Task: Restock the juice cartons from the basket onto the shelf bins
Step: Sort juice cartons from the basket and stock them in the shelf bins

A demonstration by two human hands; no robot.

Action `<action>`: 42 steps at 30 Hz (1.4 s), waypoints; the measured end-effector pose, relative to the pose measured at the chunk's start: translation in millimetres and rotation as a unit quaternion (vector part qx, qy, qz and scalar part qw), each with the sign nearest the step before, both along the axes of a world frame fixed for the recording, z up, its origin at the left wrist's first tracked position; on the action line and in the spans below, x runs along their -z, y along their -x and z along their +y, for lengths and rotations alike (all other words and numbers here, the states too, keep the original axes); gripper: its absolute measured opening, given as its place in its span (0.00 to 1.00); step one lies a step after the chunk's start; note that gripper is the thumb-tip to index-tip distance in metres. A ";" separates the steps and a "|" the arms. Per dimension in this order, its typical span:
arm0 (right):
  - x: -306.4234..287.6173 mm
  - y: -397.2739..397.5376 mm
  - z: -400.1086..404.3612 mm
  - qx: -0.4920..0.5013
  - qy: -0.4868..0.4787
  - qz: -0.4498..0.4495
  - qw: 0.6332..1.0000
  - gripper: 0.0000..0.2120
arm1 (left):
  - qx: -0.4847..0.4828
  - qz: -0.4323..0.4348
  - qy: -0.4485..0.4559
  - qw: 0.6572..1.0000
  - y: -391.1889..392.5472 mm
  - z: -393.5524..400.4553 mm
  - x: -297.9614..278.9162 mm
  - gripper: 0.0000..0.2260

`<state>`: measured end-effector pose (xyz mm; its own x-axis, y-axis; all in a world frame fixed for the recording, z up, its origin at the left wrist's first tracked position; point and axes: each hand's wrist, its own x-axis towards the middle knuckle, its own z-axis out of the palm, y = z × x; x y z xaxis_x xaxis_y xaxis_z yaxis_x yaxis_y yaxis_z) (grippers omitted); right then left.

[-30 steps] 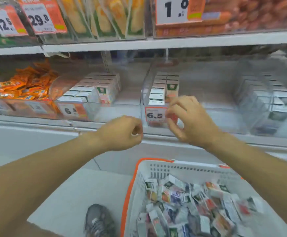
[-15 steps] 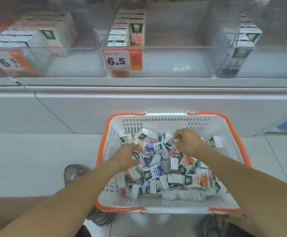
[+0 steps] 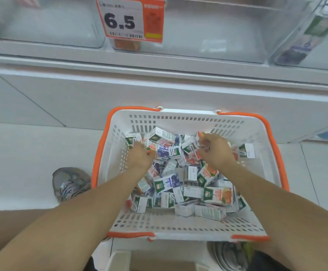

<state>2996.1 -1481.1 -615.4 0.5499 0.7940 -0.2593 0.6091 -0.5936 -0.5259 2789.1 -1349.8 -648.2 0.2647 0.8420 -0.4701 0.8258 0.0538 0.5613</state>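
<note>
Juice cartons (image 3: 180, 178) fill a white plastic basket (image 3: 178, 222) with an orange rim, seen from above. They are small white boxes with green logo panels; some show orange fruit, some pink, some blue berries. They lie jumbled at every angle across the basket floor, thickest toward the far wall, too many and too overlapped to count.

Two bare forearms reach in from the near edge. The left hand (image 3: 140, 156) sits near the far left corner of the basket, fingers curled down around a carton (image 3: 151, 148) printed in red and orange. The right hand (image 3: 215, 151) is toward the far right, fingers bent round an orange-topped carton (image 3: 201, 136) lifted slightly above the heap.

The basket stands on a pale tiled floor (image 3: 22, 153), against a white shelf base. Above it, three clear shelf bins are partly in view. The middle bin (image 3: 208, 42) carries one orange price tag (image 3: 130, 18) reading 6.5, with an orange carton behind it. The right bin (image 3: 299, 36) holds cartons stacked against its wall, blurred. What the left bin (image 3: 42, 26) contains cannot be made out.

One grey patterned shoe (image 3: 71, 184) rests left of the basket; a second (image 3: 229, 255) shows at the near edge.
</note>
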 end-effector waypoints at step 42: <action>-191.0 121.8 88.7 -0.168 -0.092 0.662 0.725 0.22 | -0.022 -0.431 0.162 0.887 141.3 89.7 -332.5 0.22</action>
<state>2874.3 -1392.5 -424.5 -0.3158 0.9137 -0.2558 -0.4072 -0.3740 -0.8333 2647.8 -1260.1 -315.7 0.6138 0.7183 -0.3275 0.0895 0.3489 0.9329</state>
